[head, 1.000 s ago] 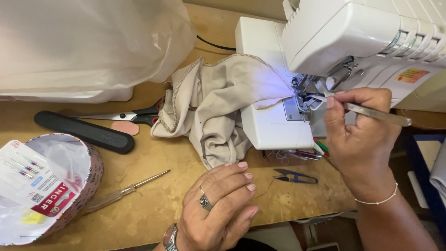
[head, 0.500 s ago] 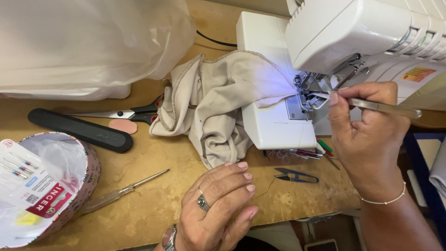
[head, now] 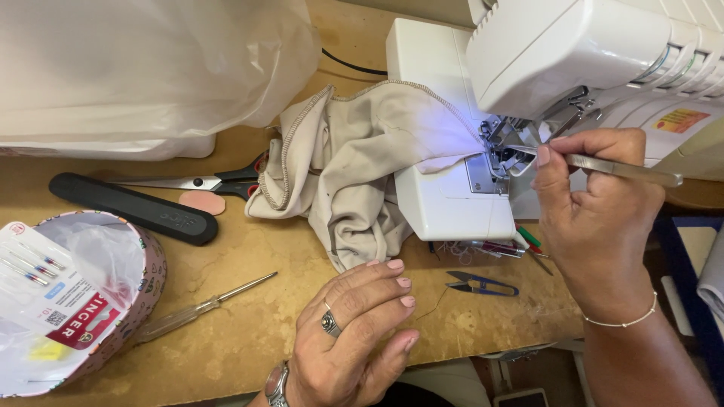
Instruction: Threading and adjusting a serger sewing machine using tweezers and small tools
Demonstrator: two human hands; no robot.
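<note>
Tweezers (head: 618,167) in right hand (head: 596,218); left hand (head: 354,332) loosely curled, empty; red-labelled needle packet (head: 53,301) far left.

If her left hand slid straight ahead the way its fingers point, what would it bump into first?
Most likely the beige fabric: the left hand rests on the wooden table, fingertips aimed at the cloth's hanging fold just ahead. The white sewing machine lies slightly right of that line.

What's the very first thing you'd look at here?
Probably the right hand holding metal tweezers up to the lit needle area of the white sewing machine at the top right. Beige fabric spills from the machine onto the wooden table. The left hand, wearing a ring, rests at the table's near edge.
</note>
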